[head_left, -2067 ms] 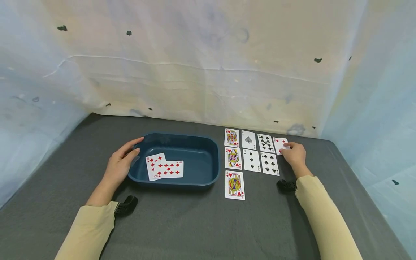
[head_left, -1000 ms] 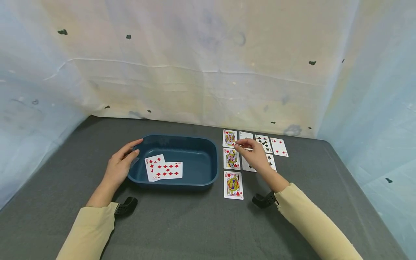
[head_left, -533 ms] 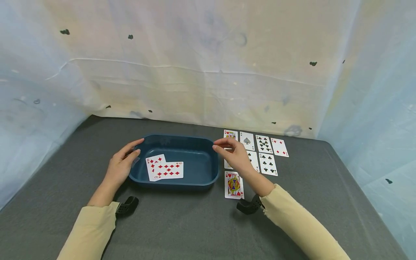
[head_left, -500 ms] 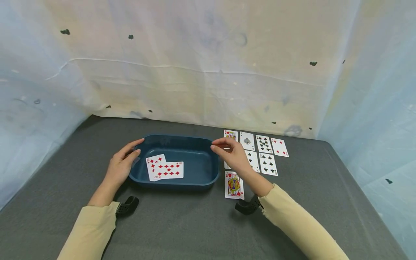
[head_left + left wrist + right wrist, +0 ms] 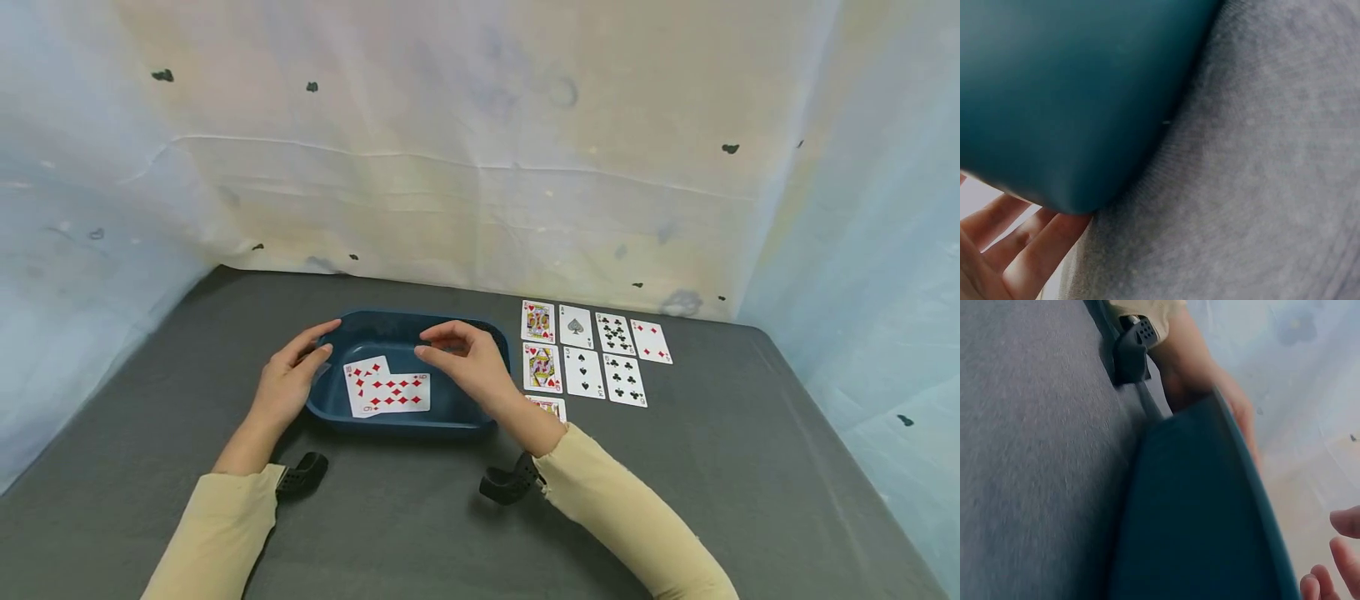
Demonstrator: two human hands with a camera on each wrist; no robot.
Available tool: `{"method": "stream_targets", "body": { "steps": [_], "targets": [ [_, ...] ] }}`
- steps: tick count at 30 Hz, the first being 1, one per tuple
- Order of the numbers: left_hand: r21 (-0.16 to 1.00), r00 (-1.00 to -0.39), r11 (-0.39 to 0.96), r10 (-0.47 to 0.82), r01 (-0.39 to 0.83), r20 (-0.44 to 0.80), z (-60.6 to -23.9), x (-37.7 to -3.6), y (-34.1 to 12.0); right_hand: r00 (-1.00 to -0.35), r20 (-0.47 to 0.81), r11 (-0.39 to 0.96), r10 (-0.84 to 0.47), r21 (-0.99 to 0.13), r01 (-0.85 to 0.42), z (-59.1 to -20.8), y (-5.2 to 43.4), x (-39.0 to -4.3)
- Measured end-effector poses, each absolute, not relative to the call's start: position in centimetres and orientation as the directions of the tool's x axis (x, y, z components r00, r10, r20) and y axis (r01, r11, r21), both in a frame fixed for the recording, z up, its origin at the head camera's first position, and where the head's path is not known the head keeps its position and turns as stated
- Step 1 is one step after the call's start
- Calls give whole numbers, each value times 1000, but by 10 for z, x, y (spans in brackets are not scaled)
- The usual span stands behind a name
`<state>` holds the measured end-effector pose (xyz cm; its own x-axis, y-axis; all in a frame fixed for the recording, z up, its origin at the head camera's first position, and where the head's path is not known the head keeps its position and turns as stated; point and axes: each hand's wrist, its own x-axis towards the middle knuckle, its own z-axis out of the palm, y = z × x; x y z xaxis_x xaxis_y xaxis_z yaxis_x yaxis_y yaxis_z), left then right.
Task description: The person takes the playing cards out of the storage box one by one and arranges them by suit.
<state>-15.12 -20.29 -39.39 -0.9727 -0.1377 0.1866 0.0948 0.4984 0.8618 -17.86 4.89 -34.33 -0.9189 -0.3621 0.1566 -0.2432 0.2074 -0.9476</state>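
My left hand grips the left end of a dark blue rectangular tray, thumb over the rim and fingers along the outside. In the left wrist view its fingers lie against the tray's outer wall. Two diamond playing cards overlap face up on the tray floor. Above the tray's right half hovers my right hand, its fingers loosely bent with nothing between them. In the right wrist view its thumb and fingers stand apart beyond the rim.
Right of the tray, playing cards lie face up in rows on the grey cloth: kings and queens of hearts among them, plus a spade three and a diamond four. The nearest heart card is partly hidden by my right arm. A pale curtain hangs behind.
My right hand has left the diamond card at the far right and travelled left over the rows to above the tray. That card stays in its row. My left hand keeps its place.
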Motion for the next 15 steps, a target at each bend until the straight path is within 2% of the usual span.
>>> {"method": "stream_targets", "body": {
  "steps": [5,11,15],
  "targets": [
    [859,-973,505,-144,84,180,-395,-152,-202,-905,111,251,-411,-940,-229,-348,32,-179],
    [849,-973,525,-157,62,168,-395,-154,-202,-867,7,398,-498,-887,-235,-355,19,-185],
    [850,-973,524,-158,59,165,-394,-154,-202,-856,-86,484,-510,-851,-203,-358,14,-186]
  ]
}}
